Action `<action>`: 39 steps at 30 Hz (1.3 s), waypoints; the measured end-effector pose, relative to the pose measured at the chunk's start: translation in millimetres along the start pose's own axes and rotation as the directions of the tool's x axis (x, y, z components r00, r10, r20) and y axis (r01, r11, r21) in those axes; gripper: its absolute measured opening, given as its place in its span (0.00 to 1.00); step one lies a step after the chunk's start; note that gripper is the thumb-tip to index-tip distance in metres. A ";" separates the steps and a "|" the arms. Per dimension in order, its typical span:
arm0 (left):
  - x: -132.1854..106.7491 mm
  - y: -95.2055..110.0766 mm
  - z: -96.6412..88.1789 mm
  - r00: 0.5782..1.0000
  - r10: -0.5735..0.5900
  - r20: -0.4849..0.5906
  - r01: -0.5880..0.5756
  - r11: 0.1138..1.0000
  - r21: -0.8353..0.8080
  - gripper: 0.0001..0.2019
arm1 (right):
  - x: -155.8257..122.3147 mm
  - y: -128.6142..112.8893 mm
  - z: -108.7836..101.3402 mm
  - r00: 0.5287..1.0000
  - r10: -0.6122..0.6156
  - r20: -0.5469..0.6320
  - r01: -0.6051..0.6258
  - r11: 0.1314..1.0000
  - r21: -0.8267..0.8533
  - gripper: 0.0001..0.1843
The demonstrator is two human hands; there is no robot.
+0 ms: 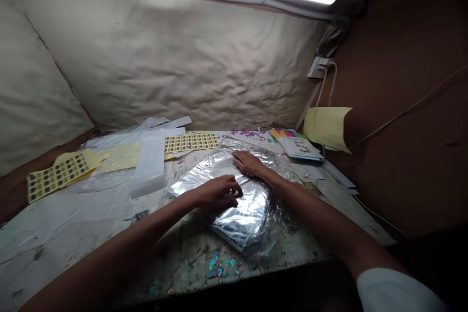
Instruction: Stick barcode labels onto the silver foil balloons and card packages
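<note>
A shiny stack of clear plastic bags or sheets (252,204) lies at an angle in the middle of the worktable, its loose film crumpled along the right side. My right hand (249,163) rests flat on its upper part, fingers stretched toward the left. Lower and to the left, my left hand (220,191) is over the stack, slightly blurred, with bent fingers and a gap between thumb and forefinger. Nothing shows in that gap, and whether its fingertips touch the plastic I cannot tell.
Yellow sticker sheets (60,175) and a long white stack (148,165) lie left. Behind is another sticker sheet (190,142). Cards marked 5 (300,147) are at back right, under a socket (320,67) with cables. Shiny sequin-like bits (223,265) dot the front edge.
</note>
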State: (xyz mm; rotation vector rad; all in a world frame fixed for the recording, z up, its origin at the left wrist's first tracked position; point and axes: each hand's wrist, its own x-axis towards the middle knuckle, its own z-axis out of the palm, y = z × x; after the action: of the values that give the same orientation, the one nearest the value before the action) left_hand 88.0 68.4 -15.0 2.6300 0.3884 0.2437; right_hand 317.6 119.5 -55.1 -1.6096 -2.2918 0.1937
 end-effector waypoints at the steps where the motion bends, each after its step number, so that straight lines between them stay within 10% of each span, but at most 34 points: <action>1: 5.3 4.0 2.3 1.000 -0.004 0.003 0.004 1.000 0.003 0.10 | -0.6 -1.1 -0.5 1.000 0.000 -0.001 0.000 1.000 -0.013 0.27; 32: -4.2 5.1 7.1 0.992 -0.026 -0.120 0.051 0.978 0.203 0.02 | -9.1 -4.0 -7.4 1.000 -0.006 -0.025 0.005 1.000 -0.007 0.25; 39: -7.3 17.6 -12.6 0.997 0.019 0.072 -0.036 0.973 0.230 0.06 | -11.5 -9.4 -6.0 0.998 -0.059 -0.010 0.058 0.998 -0.037 0.24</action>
State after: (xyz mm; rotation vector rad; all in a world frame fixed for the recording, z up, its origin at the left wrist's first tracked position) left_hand 82.2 56.4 3.6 2.8652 0.3769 0.1214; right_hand 314.7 105.0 -48.9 -1.5549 -2.3432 0.1287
